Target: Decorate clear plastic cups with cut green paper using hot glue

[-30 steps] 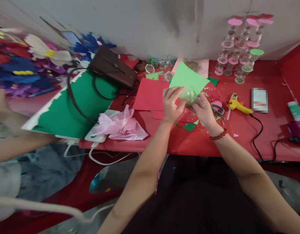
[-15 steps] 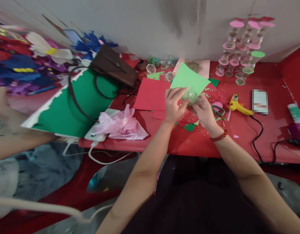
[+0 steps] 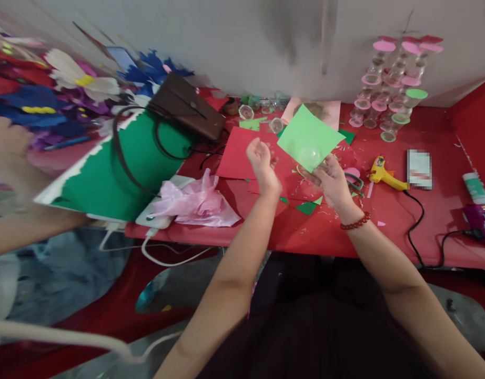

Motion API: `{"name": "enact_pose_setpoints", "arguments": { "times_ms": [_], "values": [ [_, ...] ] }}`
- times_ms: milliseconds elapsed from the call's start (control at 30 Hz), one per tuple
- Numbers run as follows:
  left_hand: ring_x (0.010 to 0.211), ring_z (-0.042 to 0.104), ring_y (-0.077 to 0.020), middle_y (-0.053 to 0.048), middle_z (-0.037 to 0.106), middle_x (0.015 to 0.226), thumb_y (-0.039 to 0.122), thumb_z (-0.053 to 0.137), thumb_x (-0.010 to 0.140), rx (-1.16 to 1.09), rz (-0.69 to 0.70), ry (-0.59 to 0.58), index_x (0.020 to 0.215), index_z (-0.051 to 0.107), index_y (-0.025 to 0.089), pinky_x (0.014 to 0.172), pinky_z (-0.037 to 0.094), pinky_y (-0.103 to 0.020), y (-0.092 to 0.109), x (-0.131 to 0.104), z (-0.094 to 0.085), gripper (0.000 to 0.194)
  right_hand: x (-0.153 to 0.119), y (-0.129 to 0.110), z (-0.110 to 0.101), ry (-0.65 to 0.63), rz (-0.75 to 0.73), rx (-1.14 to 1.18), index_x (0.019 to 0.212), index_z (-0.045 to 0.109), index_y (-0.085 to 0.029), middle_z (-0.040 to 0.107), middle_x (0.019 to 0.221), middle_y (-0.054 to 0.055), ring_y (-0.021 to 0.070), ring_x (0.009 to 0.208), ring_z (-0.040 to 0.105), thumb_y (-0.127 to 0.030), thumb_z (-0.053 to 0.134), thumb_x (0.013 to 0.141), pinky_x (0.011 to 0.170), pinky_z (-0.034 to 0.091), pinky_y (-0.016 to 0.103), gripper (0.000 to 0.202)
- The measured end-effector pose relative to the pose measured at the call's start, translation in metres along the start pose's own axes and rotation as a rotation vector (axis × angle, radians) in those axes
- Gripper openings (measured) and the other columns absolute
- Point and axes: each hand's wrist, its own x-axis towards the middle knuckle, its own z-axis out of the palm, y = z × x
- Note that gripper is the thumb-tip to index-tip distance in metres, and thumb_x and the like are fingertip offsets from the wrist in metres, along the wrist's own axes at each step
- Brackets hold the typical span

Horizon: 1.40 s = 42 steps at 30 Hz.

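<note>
My right hand [image 3: 330,181], with a red bead bracelet at the wrist, grips the lower corner of a light green sheet of paper [image 3: 305,129]. A small clear plastic cup [image 3: 310,156] lies against the sheet close to my right fingertips. Left of the sheet, my left hand [image 3: 263,166] is raised over a red sheet [image 3: 240,152], its fingers loosely curled and holding nothing I can see. Paper scraps and shavings lie under and around both hands. Scissors with grey-green handles [image 3: 355,181] rest just right of my right hand.
A yellow glue gun [image 3: 386,175] with a black cord lies on the right. Clear cup pieces with pink and green discs [image 3: 379,105] hang at the back. At left are a brown bag [image 3: 187,108], pink cloth [image 3: 195,202], a green board [image 3: 120,168] and another person's arm [image 3: 13,173].
My left hand has let go of the green sheet and cup and moved left. My right hand keeps hold of the sheet, which now shows more fully.
</note>
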Motion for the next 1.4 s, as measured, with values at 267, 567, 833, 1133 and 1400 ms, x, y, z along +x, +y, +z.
{"name": "enact_pose_setpoints", "arguments": {
  "times_ms": [267,567,833,1133,1400],
  "values": [
    [0.101,0.073,-0.029,-0.012,0.077,0.107,0.071,0.079,0.078,-0.405,-0.636,-0.368,0.109,0.071,0.021,0.077,0.058,-0.036,0.01,-0.015,0.017,0.059,0.004,0.012,0.001,-0.004,-0.024,0.072,0.116,0.055,-0.033,0.077,0.118,0.0,0.0248,0.126,0.071,-0.036,0.079,0.079,0.112,0.06,0.051,0.043],
    [0.109,0.073,-0.0253,-0.006,0.08,0.112,0.045,0.095,0.061,-0.427,-0.459,-0.376,0.108,0.074,0.022,0.083,0.057,-0.032,0.0,-0.022,0.024,0.057,0.001,0.018,0.006,0.023,-0.015,0.093,0.112,0.056,-0.033,0.075,0.095,-0.004,0.0181,0.096,0.076,-0.027,0.076,0.078,0.098,0.066,0.042,0.041],
    [0.095,0.074,-0.0217,-0.001,0.08,0.103,0.032,0.095,0.056,-0.41,-0.437,-0.35,0.104,0.074,0.025,0.083,0.059,-0.033,0.002,-0.02,0.022,0.052,0.001,0.012,-0.002,0.068,-0.053,-0.041,0.112,0.061,-0.031,0.073,0.107,0.001,0.0177,0.096,0.07,-0.022,0.071,0.073,0.09,0.06,0.036,0.041],
    [0.074,0.072,-0.0142,0.001,0.079,0.084,0.028,0.093,0.056,-0.361,-0.474,-0.363,0.081,0.07,0.022,0.071,0.058,-0.026,0.0,-0.019,0.024,0.034,0.006,0.003,-0.011,0.056,-0.016,0.075,0.096,0.061,-0.028,0.067,0.091,-0.001,0.0137,0.078,0.062,-0.026,0.07,0.069,0.074,0.054,0.03,0.028],
    [0.075,0.075,-0.0167,0.0,0.081,0.085,0.026,0.095,0.053,-0.321,-0.508,-0.38,0.094,0.075,0.021,0.069,0.059,-0.027,0.008,-0.02,0.031,0.046,0.016,0.001,-0.02,0.159,0.029,0.108,0.084,0.064,-0.026,0.069,0.079,-0.002,0.0154,0.073,0.063,-0.036,0.075,0.066,0.072,0.056,0.032,0.024]
  ]
}}
